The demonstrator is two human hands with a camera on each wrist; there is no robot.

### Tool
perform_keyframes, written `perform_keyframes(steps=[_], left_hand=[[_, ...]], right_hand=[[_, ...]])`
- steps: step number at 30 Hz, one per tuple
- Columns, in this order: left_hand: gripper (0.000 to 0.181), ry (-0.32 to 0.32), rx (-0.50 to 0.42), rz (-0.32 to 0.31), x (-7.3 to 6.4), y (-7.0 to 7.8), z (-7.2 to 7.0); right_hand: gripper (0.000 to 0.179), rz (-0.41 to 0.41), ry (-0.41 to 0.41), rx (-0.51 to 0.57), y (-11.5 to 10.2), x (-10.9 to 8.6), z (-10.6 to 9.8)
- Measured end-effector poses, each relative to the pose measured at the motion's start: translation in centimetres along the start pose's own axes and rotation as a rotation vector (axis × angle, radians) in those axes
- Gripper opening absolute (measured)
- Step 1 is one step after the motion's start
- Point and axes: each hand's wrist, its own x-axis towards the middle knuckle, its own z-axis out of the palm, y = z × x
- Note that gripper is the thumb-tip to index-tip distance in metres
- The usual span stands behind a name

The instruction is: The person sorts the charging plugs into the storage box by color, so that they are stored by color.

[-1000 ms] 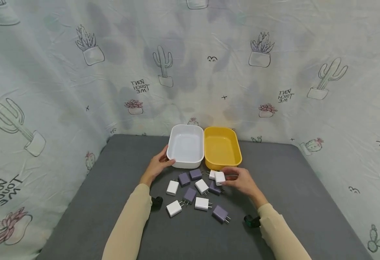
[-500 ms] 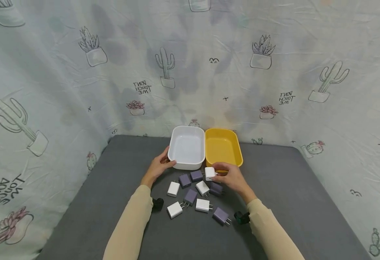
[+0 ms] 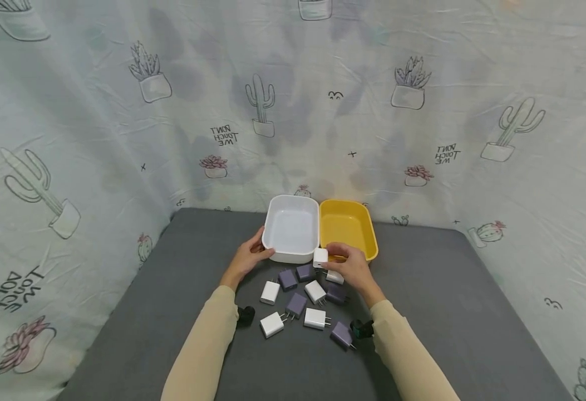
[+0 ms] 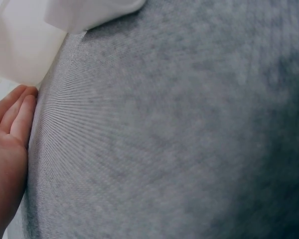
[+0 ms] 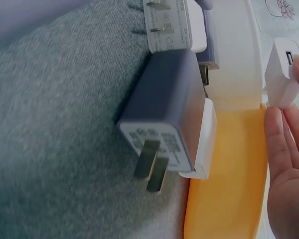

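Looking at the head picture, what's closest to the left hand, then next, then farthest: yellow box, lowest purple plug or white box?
1. The white box: the left hand touches its near left corner.
2. The yellow box: on the white box's right.
3. The lowest purple plug: lower right, below the boxes.

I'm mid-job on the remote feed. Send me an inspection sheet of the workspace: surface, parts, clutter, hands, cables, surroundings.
Surface: gray table, fabric-textured in the wrist views.
Job's things: white bin and yellow bin side by side; five purple chargers and five loose white chargers lie mixed in front, one of the white partly hidden by a hand; a sixth, the held white charger, is in hand.
Clutter: nothing seen.
Left hand: touches the white bin at its near left corner.
Right hand: pinches the held white charger.
Cables: nothing seen.
Surroundings: cactus-print curtain behind and at both sides.
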Motion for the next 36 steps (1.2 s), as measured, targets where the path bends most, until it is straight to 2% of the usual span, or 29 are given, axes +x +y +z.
perform_keyframes(steps=[5,12,22,28,36], left_hand=[[0.091,-0.038,-0.04,-0.011,-0.5,1.3,-0.4],[0.087,-0.044,-0.027,-0.008,-1.4,2.9,-0.5],[0.087,-0.039,-0.027,-0.013,-1.5,2.9,-0.3],[0.088,-0.033,-0.017,0.009,-1.5,2.8,-0.1],[0.085,-0.038,-0.013,-0.001,-1.5,2.9,-0.2]], right_hand=[[0.043,0.025,0.017,-0.002,0.0,0.5,0.5],[0.042,0.011,0.013,-0.008,-0.4,1.2,0.6],[0.041,0.045,0.03,-0.023,-0.7,2.4,1.0],[0.042,0.065,0.075,-0.061,-0.8,3.1,1.4],[0.043,0.105,0.098,-0.074,-1.2,3.7,1.9]])
